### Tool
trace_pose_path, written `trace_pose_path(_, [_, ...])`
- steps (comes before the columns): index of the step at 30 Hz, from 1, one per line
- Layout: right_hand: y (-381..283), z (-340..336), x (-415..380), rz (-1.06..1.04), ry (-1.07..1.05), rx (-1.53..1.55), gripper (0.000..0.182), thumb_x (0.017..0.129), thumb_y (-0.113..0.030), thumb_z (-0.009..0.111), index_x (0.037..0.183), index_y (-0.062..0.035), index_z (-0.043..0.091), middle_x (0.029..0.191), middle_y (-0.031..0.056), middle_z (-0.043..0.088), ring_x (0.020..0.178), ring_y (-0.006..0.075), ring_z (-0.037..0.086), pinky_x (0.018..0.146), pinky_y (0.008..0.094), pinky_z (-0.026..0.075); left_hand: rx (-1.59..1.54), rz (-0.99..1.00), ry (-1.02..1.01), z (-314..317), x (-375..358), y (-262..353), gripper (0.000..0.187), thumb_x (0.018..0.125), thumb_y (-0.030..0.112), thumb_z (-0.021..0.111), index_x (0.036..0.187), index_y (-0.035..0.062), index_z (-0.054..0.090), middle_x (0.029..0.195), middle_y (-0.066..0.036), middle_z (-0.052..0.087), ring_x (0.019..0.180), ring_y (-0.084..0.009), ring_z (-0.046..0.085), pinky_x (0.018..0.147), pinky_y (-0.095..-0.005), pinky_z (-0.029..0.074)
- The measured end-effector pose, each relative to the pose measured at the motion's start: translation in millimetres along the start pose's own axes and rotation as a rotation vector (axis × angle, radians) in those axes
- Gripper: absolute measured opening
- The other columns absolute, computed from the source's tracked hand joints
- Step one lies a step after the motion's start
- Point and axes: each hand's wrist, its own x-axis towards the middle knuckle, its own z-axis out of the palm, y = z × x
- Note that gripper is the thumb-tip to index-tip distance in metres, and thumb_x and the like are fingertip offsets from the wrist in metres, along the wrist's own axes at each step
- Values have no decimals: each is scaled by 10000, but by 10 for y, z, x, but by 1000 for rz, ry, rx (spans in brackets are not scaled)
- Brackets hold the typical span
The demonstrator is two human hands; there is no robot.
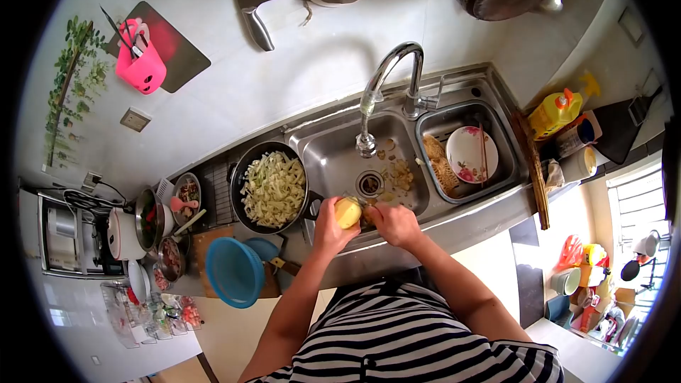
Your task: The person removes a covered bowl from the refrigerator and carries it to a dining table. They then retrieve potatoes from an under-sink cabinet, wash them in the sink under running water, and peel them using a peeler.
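Over the sink's front edge, my left hand (332, 228) is wrapped round a mostly peeled yellow potato (347, 213). Close to its right side, my right hand (396, 225) is closed on a small tool that looks like a peeler; the fingers hide most of it. Below them in the steel sink (323, 145), potato peelings (399, 174) lie scattered near the drain (369, 184). Left of the sink stands a black pan (239, 202) full of chopped pale green vegetable (273, 190), its handle close to my left hand.
A chrome faucet (389, 64) arches over the sink. The right basin holds a floral bowl (468, 152) with chopsticks. A blue basket (234, 273) and a wooden-handled knife (286, 266) rest by a cutting board (206, 241). Bowls of food stand farther left.
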Motion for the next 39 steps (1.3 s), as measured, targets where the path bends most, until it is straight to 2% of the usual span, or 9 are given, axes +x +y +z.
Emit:
trace_pose_path(3, [549,238,182,50,-201,-217,316,921,-363,423,897,-106,605,708,188,625,724,361,632,683,497,493,82,160,82,-4,-35,-10,699,543,73,787,1144,51,430,1051,-156,524,964,-350,538,829,-395,470])
trace_pose_path(7, [319,-98,106,194,88,40,338,903,-370,470,798,-82,612,721,200,626,708,390,616,654,501,488,165,220,143,-57,-27,-65,697,528,25,780,1132,61,433,1086,-146,519,977,-338,539,836,-392,477])
trace_pose_path(9, [213,-22,29,13,196,69,257,882,-318,541,780,-92,612,586,195,589,560,388,594,544,460,492,170,213,137,-58,-15,-61,692,538,15,772,1139,68,433,1091,-143,519,982,-335,539,825,-390,483])
trace_pose_path(15, [454,133,78,64,-282,-252,203,859,-184,425,906,-134,616,833,170,640,767,391,626,653,506,500,97,212,129,-127,-15,23,682,566,71,793,1145,55,433,1076,-149,531,949,-337,557,812,-391,481])
trace_pose_path(22, [700,147,-36,199,-3,148,304,896,-283,464,793,-29,594,755,197,614,763,406,593,664,463,483,-570,-524,10,47,-79,-82,580,737,315,748,1143,5,474,1008,-118,594,916,-223,587,803,-336,467])
trace_pose_path(27, [449,160,-134,387,-200,460,254,900,-241,489,827,-12,572,724,222,591,727,410,586,612,460,460,-241,-309,29,108,-167,-288,561,712,233,771,1143,16,486,1002,-76,580,905,-170,568,801,-299,462])
trace_pose_path(29, [371,283,-155,53,69,187,209,890,-215,519,835,-18,561,701,228,584,694,411,584,591,467,457,14,-319,36,118,-162,-291,589,656,218,789,1126,5,504,1017,-117,592,928,-232,587,817,-328,466])
trace_pose_path(33, [-33,201,-114,-105,48,107,189,887,-227,530,818,-53,556,682,219,587,671,400,585,609,486,458,20,-415,-56,34,-77,-99,653,614,274,780,1133,1,493,1050,-183,568,987,-349,550,842,-407,451])
trace_pose_path(39, [763,390,182,73,-196,-315,143,848,-168,469,886,-68,565,886,176,637,782,371,617,659,474,507,90,-475,-180,-103,-82,-112,609,618,301,751,1092,1,513,1022,-200,573,957,-343,563,823,-402,455])
